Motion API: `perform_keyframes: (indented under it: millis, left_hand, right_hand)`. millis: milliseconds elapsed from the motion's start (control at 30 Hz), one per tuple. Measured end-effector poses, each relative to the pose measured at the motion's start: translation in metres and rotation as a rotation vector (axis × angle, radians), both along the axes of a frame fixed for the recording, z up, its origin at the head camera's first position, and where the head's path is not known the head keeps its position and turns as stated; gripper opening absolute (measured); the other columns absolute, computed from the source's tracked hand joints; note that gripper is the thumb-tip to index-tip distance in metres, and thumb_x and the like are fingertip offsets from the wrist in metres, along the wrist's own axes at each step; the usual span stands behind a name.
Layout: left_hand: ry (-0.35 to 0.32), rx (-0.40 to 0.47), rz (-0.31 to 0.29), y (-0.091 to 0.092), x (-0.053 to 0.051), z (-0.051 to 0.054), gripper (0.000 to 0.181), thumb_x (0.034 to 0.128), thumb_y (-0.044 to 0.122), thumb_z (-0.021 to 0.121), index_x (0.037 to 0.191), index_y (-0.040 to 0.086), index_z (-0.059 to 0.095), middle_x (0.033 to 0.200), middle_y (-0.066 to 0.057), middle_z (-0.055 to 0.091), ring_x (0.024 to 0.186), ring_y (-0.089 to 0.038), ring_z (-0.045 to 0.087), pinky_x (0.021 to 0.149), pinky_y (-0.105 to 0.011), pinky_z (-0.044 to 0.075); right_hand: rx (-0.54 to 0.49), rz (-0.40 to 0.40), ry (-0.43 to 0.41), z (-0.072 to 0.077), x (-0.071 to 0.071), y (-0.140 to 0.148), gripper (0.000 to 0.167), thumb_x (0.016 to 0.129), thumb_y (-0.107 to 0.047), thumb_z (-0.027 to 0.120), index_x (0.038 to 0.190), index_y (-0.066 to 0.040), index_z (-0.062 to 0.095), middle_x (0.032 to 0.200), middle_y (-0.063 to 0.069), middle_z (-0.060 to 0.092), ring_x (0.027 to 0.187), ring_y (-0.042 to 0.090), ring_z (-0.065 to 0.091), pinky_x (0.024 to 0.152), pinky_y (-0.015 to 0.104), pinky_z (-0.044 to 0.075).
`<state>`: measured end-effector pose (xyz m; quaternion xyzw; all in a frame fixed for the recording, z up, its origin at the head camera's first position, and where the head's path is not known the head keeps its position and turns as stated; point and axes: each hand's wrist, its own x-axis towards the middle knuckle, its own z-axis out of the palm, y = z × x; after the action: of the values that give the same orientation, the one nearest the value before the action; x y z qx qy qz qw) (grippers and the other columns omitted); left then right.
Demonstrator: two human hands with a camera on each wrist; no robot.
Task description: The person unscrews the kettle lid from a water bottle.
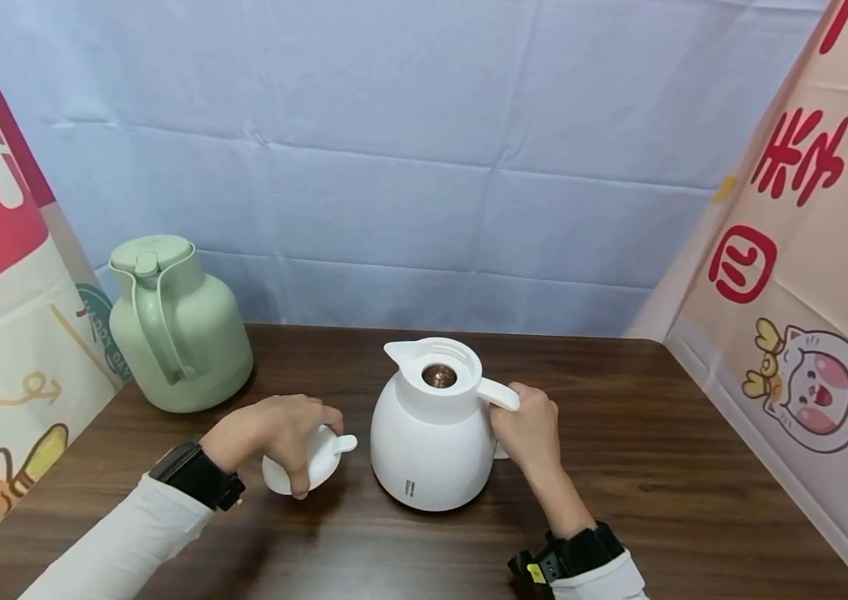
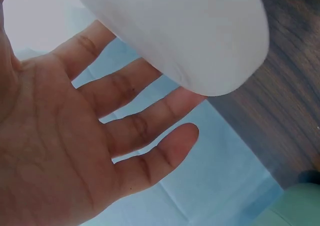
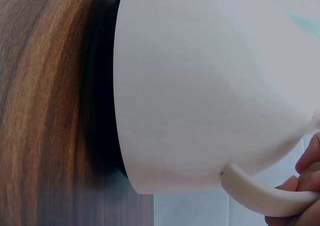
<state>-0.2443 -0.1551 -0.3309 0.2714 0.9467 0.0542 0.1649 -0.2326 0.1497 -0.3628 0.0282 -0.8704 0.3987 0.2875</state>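
A white thermos jug point(image 1: 429, 442) stands upright on the table, its top uncovered and a coppery round opening point(image 1: 439, 376) showing. My right hand point(image 1: 530, 425) grips the jug's handle point(image 1: 500, 394); the right wrist view shows fingers curled round that handle point(image 3: 270, 198). Left of the jug, my left hand point(image 1: 284, 433) holds a white lid point(image 1: 322, 458) with a small tab, fingers and thumb around its edge. In the left wrist view the lid point(image 2: 200, 40) rests against the fingertips, and the little finger stands apart from it.
A green thermos jug point(image 1: 179, 333) with its lid on stands at the table's back left. The brown wooden table point(image 1: 641, 467) reaches back to a pale blue cloth point(image 1: 393, 167). Printed cloths point(image 1: 791, 275) hang at both sides.
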Motion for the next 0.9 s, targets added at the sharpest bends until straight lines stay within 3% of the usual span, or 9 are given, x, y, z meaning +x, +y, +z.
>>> perform_keyframes:
  millis: [133,367,500,767,900]
  left_hand:
    - [-0.038,0.002,-0.013,-0.003,-0.001,0.003,0.067,0.0427,0.035,0.09,0.101,0.032,0.057,0.088,0.011,0.053,0.076,-0.013,0.052,0.065,-0.037,0.044]
    - [-0.307,0.286,-0.051,-0.023,-0.008,0.003,0.065,0.0492,0.021,0.088,0.104,0.023,0.053,0.095,0.005,0.058,0.08,-0.021,0.058,0.066,-0.034,0.049]
    - [-0.401,0.407,-0.098,-0.035,-0.007,-0.003,0.065,0.0532,0.02,0.088,0.104,0.014,0.048,0.092,-0.002,0.056,0.075,-0.021,0.061,0.065,-0.032,0.05]
    - [-0.334,0.63,-0.206,-0.05,-0.005,-0.015,0.06,0.0586,0.021,0.086,0.102,0.014,0.046,0.093,-0.007,0.055,0.074,-0.016,0.057,0.067,-0.038,0.05]
    - [-0.234,0.694,-0.234,-0.053,-0.003,-0.023,0.059,0.0577,0.026,0.088,0.099,0.018,0.046,0.095,-0.003,0.059,0.083,-0.018,0.055,0.07,-0.037,0.047]
  right_hand:
    - [0.002,0.006,0.004,0.0,0.0,0.001,0.031,0.069,0.001,0.056,0.049,-0.012,0.036,0.041,-0.003,0.029,0.037,0.014,0.028,0.039,0.029,0.027]
    - [0.006,0.009,0.006,-0.001,0.0,0.001,0.031,0.069,0.0,0.057,0.049,-0.012,0.036,0.042,-0.003,0.029,0.038,0.015,0.029,0.04,0.029,0.027]
    - [-0.004,0.006,-0.023,-0.001,0.0,0.0,0.03,0.068,0.0,0.056,0.05,-0.012,0.036,0.043,-0.004,0.028,0.04,0.014,0.028,0.04,0.029,0.028]
    - [0.001,0.002,-0.021,0.0,0.001,0.001,0.03,0.069,0.001,0.055,0.05,-0.012,0.036,0.043,-0.003,0.028,0.04,0.013,0.026,0.041,0.029,0.028]
    - [-0.002,-0.001,-0.027,0.0,0.001,0.001,0.03,0.068,0.001,0.055,0.05,-0.012,0.035,0.043,-0.004,0.027,0.04,0.013,0.026,0.04,0.029,0.028]
